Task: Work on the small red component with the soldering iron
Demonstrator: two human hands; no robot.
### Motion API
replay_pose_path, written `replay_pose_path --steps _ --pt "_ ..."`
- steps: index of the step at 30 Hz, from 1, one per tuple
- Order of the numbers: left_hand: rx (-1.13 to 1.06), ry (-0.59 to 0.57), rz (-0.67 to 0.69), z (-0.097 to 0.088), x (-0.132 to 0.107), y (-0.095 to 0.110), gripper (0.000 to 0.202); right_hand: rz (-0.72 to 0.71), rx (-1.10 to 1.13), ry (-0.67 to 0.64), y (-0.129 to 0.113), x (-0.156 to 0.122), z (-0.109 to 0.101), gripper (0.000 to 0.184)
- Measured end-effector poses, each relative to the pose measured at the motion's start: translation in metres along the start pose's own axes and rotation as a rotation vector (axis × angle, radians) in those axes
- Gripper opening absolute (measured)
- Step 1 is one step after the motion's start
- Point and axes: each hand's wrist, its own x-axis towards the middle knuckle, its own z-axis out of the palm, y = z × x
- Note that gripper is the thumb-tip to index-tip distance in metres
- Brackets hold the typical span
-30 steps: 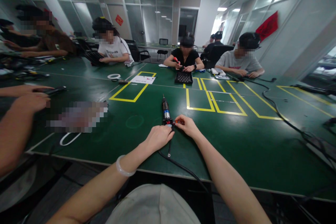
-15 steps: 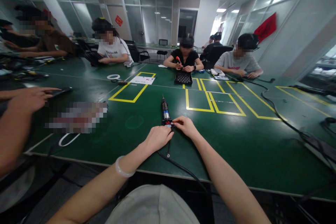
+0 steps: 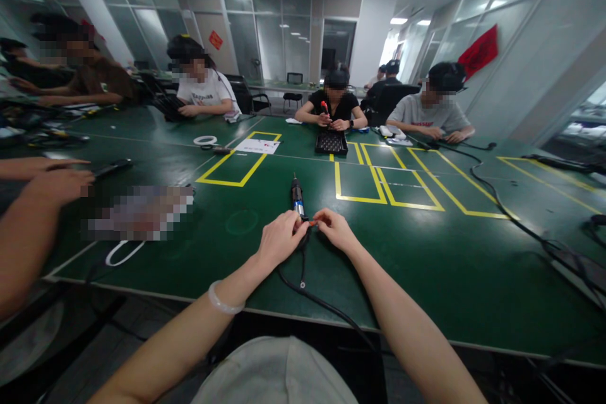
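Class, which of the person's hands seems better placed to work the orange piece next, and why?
Probably the right hand: its fingertips are at the orange piece, while the left hand is occupied at the near end of the tool.

Tool (image 3: 297,197): on table (image 3: 426,278), centre, tip away from wearer. Left hand (image 3: 284,237): over tool's near end. Right hand (image 3: 334,227): just right of it, at a piece (image 3: 312,223). Cable (image 3: 331,306): near side, crossing table edge. Paper (image 3: 258,146): beyond tool, left. Tray (image 3: 331,151): beyond tool, right, before seated person (image 3: 348,102). Cord (image 3: 492,185): right of tray, running toward wearer's right. Chair (image 3: 293,78): beyond table's far edge.
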Motion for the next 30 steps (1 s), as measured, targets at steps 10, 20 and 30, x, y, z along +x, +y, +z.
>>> replay_pose_path --steps 10,20,30 --pt "0.002 -0.123 0.197 0.030 0.035 -0.015 0.027 0.021 0.161 -0.033 0.009 0.003 0.001 0.024" --pt "0.095 -0.185 0.091 0.016 0.029 -0.026 0.024 0.023 0.228 -0.102 0.002 0.001 0.003 0.023" --pt "0.150 -0.307 -0.022 -0.033 0.018 -0.121 0.034 0.042 0.157 -0.078 0.004 -0.001 0.001 0.020"
